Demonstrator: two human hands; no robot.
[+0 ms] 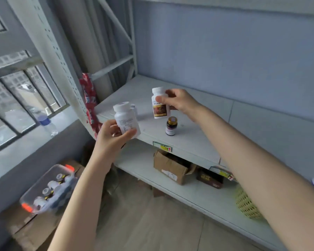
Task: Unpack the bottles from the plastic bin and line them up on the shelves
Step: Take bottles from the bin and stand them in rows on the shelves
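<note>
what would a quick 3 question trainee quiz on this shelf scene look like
1. True or false: the small dark bottle already stands on the upper shelf.
2. Which hand holds the bottle with the brown label? A left, B right
3. Fill in: the plastic bin sits on a ____ box.

Key
1. True.
2. B: the right hand holds it; the left hand holds a plain white bottle.
3. Cardboard.
</note>
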